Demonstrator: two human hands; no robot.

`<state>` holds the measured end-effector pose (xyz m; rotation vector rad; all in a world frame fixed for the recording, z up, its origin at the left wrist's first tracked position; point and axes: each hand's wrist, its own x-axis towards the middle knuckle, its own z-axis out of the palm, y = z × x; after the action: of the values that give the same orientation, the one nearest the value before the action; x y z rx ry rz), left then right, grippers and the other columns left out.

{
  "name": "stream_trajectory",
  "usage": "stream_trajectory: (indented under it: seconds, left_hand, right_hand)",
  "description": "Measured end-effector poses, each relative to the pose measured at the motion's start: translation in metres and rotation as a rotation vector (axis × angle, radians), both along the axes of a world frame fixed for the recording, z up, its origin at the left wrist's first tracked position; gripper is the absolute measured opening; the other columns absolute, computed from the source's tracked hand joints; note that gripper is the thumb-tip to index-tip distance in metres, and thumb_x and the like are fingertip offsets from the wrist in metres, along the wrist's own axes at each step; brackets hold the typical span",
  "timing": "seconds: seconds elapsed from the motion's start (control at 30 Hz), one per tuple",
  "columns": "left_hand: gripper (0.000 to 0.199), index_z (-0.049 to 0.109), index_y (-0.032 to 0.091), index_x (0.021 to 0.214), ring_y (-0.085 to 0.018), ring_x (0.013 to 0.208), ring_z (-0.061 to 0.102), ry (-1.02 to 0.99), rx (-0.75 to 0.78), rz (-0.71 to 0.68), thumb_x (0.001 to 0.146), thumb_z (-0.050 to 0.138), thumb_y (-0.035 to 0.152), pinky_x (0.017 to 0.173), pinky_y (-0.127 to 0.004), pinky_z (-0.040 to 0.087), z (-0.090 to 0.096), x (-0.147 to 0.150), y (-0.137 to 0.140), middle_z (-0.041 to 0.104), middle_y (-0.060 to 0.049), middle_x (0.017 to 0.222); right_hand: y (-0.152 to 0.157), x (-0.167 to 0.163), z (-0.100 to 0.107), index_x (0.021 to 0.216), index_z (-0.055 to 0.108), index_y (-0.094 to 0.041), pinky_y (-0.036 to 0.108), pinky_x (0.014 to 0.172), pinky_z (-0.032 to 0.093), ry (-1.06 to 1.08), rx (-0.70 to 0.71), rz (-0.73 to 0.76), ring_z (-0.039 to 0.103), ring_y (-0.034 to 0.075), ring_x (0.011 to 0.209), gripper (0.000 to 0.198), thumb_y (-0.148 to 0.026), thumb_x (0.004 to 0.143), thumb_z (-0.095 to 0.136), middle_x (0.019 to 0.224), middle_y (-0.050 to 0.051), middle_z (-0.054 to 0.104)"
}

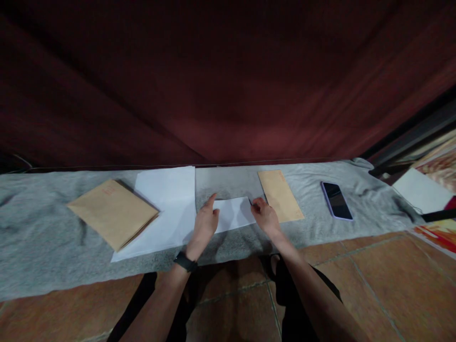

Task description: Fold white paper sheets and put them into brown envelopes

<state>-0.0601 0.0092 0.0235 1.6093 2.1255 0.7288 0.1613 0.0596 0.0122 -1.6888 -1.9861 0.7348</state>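
Note:
A folded white sheet of paper (233, 213) lies on the grey cloth between my two hands. At its left edge rests my left hand (206, 219), the index finger stretched out and the thumb apart, touching the paper. My right hand (265, 216) is closed, with curled fingers at the paper's right edge; the fingertips are partly hidden. Just beyond the right hand lies a single brown envelope (281, 194). To the left of my left hand are larger white sheets (171, 204), partly covered by a stack of brown envelopes (114, 211).
A phone in a purple case (337, 200) lies at the right on the grey cloth (42, 237). Behind the narrow surface hangs a dark red curtain (228, 95). Tiled floor (384, 280) shows in front. A white flat item (423, 190) is at the far right.

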Motion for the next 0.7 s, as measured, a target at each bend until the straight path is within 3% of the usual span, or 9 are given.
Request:
stream_trajectory:
  seconds: [0.13,0.3,0.4,0.53,0.7]
  left_hand:
    - [0.057,0.046,0.013,0.146,-0.027,0.115,0.067,0.077,0.072,-0.019,0.089,0.050,0.011,0.101,-0.042,0.053,-0.007,0.004,-0.001,0.066,-0.016,0.132]
    - [0.050,0.050,0.013,0.142,-0.027,0.106,0.069,0.158,0.161,-0.016,0.092,0.044,0.011,0.094,-0.042,0.057,-0.012,0.009,-0.005,0.066,-0.017,0.126]
    - [0.047,0.053,0.012,0.139,-0.025,0.107,0.068,0.170,0.175,-0.029,0.093,0.042,0.011,0.094,-0.040,0.057,-0.008,0.011,-0.007,0.063,-0.017,0.130]
    - [0.047,0.053,0.012,0.140,-0.027,0.118,0.063,0.274,0.162,-0.050,0.095,0.037,0.011,0.098,-0.041,0.055,0.003,0.013,-0.013,0.053,-0.019,0.143]
    - [0.049,0.048,0.013,0.146,-0.032,0.145,0.039,0.431,0.158,-0.157,0.099,0.033,0.016,0.117,-0.051,0.036,0.005,0.032,-0.021,0.035,-0.017,0.161]
  right_hand:
    - [-0.013,-0.012,0.007,0.128,0.062,-0.017,0.038,0.097,0.052,-0.134,0.242,0.112,0.066,0.025,0.110,0.037,-0.024,0.099,0.040,0.119,0.013,0.070]
    - [-0.031,-0.034,-0.002,0.149,0.046,-0.015,0.043,0.120,0.033,-0.213,0.321,0.427,0.040,0.024,0.145,0.049,-0.032,0.104,0.041,0.156,0.012,0.045]
    - [-0.038,-0.038,-0.009,0.154,0.039,-0.017,0.046,0.124,0.025,-0.291,0.328,0.454,0.031,0.025,0.150,0.055,-0.039,0.104,0.043,0.162,0.010,0.035]
    - [-0.040,-0.038,-0.013,0.155,0.037,-0.019,0.048,0.125,0.023,-0.327,0.338,0.415,0.029,0.026,0.151,0.057,-0.044,0.104,0.043,0.164,0.011,0.029]
    - [-0.038,-0.037,-0.017,0.157,0.033,-0.022,0.049,0.125,0.022,-0.336,0.332,0.418,0.027,0.024,0.152,0.054,-0.038,0.106,0.037,0.164,0.009,0.028]
